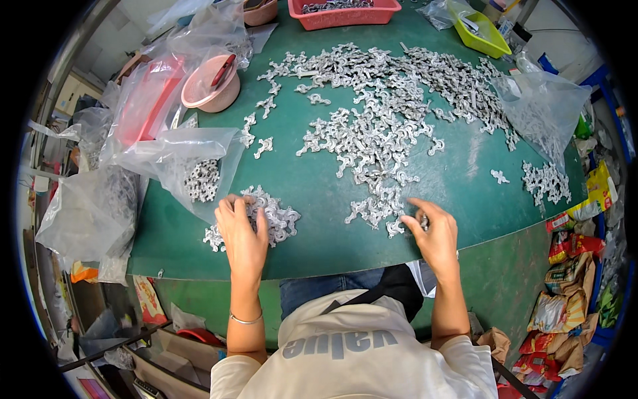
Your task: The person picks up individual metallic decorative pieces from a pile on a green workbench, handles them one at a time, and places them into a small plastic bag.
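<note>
My left hand [240,229] rests on a small heap of silvery metal parts [282,216] near the front edge of the table. Its thumb stands apart from the fingers, and the fingertips lie against the heap. At the near end of a large spread of the same small, lobed metal parts [372,133], my right hand [435,233] is half curled. A grey metal part [424,221] shows between its thumb and curled fingers. The right thumb tip is close to a loose part [395,229] at the spread's edge.
The green table [319,256] holds a clear plastic bag [179,149] with parts at left, a pink bowl [222,93], a red tray [345,18] and a yellow-green basket [482,36] at the back. At right are another clear bag [541,110] and a small cluster of parts [546,183].
</note>
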### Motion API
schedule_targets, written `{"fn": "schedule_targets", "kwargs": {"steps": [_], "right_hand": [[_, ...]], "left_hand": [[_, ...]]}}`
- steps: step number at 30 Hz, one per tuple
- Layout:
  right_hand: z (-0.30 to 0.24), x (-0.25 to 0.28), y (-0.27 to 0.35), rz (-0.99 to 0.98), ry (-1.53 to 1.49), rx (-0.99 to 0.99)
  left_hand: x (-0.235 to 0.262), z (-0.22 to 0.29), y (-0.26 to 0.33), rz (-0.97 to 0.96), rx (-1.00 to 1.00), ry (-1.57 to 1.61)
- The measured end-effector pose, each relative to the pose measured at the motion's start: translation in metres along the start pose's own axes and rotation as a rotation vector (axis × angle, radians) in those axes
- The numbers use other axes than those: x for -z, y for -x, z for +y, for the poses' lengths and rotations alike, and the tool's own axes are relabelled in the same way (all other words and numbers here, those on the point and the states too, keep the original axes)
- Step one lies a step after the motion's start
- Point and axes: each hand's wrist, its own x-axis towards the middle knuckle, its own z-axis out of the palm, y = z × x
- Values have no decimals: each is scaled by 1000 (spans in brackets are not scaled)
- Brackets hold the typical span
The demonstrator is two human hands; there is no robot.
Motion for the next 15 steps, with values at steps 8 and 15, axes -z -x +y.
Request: {"fn": "schedule_targets", "kwargs": {"steps": [8,15], "right_hand": [[-3,-12,-2,132,-51,83],[-25,9,22,-264,-1007,-355]], "left_hand": [[1,36,10,-44,-109,331],[2,86,18,-393,-45,996]]}}
